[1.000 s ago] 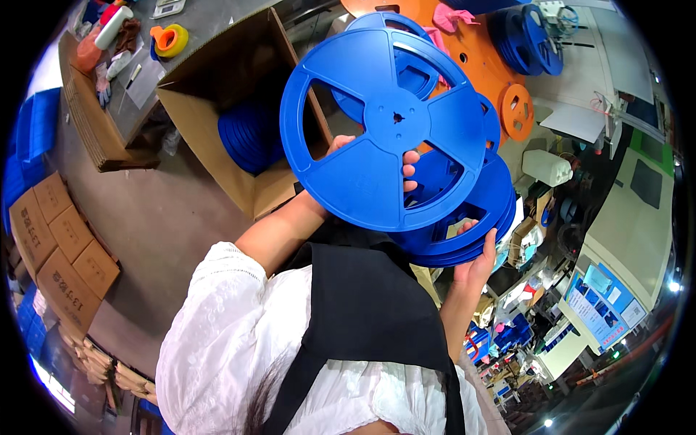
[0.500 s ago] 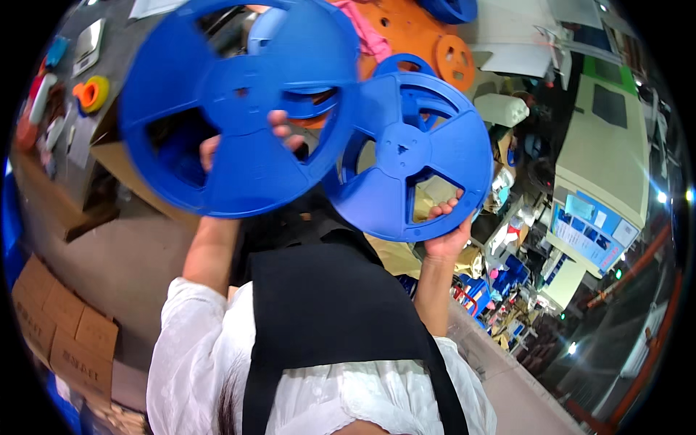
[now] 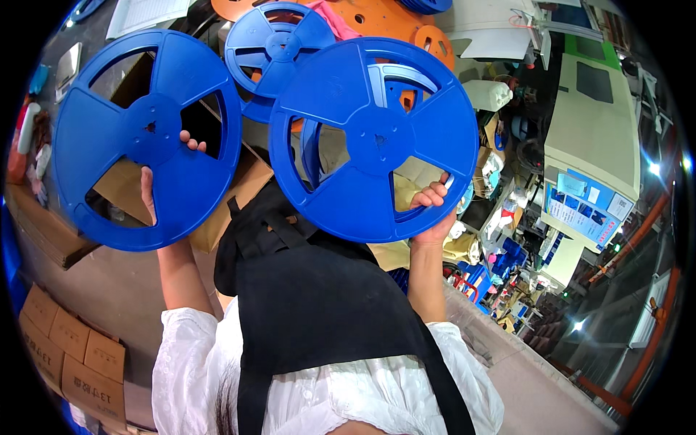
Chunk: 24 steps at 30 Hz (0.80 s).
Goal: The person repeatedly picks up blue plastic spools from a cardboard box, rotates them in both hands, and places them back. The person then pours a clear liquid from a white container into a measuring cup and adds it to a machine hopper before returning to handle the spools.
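Note:
My left hand (image 3: 148, 194) is closed around a large blue plastic reel (image 3: 185, 196), its thumb and fingers showing through the reel's openings. Part of that hand is hidden behind the reel. On the right, my right hand (image 3: 433, 203) grips a second blue reel (image 3: 330, 214) by its lower right rim, fingers hooked through an opening. Both reels face me, side by side and raised in front of my black apron (image 3: 326, 304). Through the right reel's openings more blue reel parts show behind it. A smaller blue reel (image 3: 281, 46) lies farther back between them.
An orange round-holed surface (image 3: 373, 20) stands at the back with a pink cloth (image 3: 335, 23) on it. Below the left reel are open cardboard boxes (image 3: 51, 225); more cartons (image 3: 90, 377) sit at lower left. A beige machine (image 3: 591, 134) is at right.
The left reel has moved left and down, away from the other. The right reel has shifted left and toward me, now showing in front. Both hands keep their hold.

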Tool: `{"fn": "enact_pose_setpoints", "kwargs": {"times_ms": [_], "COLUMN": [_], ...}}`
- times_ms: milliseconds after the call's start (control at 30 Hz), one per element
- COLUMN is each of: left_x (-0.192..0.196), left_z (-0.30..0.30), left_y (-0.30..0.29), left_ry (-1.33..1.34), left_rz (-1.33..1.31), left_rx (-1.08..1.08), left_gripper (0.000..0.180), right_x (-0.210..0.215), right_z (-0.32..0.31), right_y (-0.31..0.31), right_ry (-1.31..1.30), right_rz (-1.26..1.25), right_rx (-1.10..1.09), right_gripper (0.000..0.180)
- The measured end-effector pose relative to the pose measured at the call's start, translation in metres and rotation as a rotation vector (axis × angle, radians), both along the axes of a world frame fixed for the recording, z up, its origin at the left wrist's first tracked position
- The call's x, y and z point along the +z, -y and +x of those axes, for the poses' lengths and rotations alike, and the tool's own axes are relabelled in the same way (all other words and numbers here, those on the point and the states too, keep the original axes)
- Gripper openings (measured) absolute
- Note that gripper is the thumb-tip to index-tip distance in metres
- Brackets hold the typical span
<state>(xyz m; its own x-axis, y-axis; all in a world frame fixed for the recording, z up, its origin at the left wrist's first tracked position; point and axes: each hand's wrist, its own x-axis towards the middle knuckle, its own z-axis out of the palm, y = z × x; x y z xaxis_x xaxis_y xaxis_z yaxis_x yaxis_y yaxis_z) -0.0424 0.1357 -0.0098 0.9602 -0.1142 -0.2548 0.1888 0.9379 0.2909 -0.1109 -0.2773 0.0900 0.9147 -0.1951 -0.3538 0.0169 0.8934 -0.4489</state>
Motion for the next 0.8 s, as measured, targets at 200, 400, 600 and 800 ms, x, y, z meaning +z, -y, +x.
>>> {"fn": "enact_pose_setpoints", "kwargs": {"times_ms": [200,400,600,800], "left_x": [0.003,0.004,-0.016,-0.013], "left_z": [-0.004,-0.003,0.005,-0.003], "left_y": [0.015,0.04,0.049,0.116], "left_ry": [-0.145,-0.173,-0.243,0.051], "left_rz": [0.288,0.439,0.808,0.565], "left_rx": [-0.122,-0.159,-0.34,-0.443], "left_gripper": [0.064,0.054,0.08,0.095], "right_x": [0.006,0.008,0.018,0.029], "right_z": [0.021,0.032,0.039,0.042], "right_y": [-0.012,-0.022,-0.036,-0.131], "right_ry": [-0.09,-0.075,-0.09,-0.124], "right_rz": [-0.042,-0.091,-0.223,-0.782], "right_rx": [0.013,0.059,0.093,0.259], "right_gripper": [0.037,0.038,0.044,0.05]}}
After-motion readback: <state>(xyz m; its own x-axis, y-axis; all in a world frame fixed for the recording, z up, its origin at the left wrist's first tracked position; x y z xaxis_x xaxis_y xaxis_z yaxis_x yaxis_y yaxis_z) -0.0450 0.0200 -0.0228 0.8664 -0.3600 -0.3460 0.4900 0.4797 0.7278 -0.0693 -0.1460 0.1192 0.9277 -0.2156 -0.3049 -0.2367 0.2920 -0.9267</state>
